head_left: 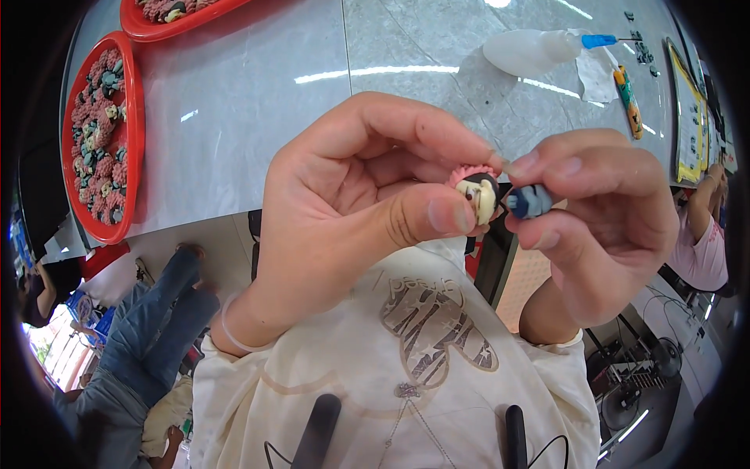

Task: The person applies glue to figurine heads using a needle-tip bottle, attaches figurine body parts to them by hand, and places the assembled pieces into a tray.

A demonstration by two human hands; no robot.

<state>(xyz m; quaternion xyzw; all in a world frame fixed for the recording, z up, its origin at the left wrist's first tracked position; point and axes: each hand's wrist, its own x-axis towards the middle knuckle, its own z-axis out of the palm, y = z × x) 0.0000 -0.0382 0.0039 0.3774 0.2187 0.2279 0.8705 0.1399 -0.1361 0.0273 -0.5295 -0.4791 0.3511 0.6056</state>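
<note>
nearest the camera is the person's own cream shirt (406,359) with a grey butterfly print, and just above it the two hands meet close to the lens. the left hand (351,211) is closed in a pinch, thumb and forefinger clamped on a tiny doll head (478,194) with a pale face, dark hair and a pink frilled bonnet; the face is turned toward the right hand. the right hand (601,227) is closed too, its thumb and fingers gripping a small grey-blue body piece (528,202) whose end sits just beside the head, nearly touching it (whether the two parts already meet cannot be told from here).

judging by that, the step in hand looks like fitting the body piece to the head. the next move would call for lining the end of the piece up with the underside of the head and pressing in gently, without squashing the frill.

beyond the hands lies a grey marble-look table (258,102). on its left stand two red trays (131,102) heaped with more pink and dark little pieces; far right lie a white squeeze bottle (531,50) with a blue nozzle, and an orange tool (627,100) beside a scrap of paper.
</note>
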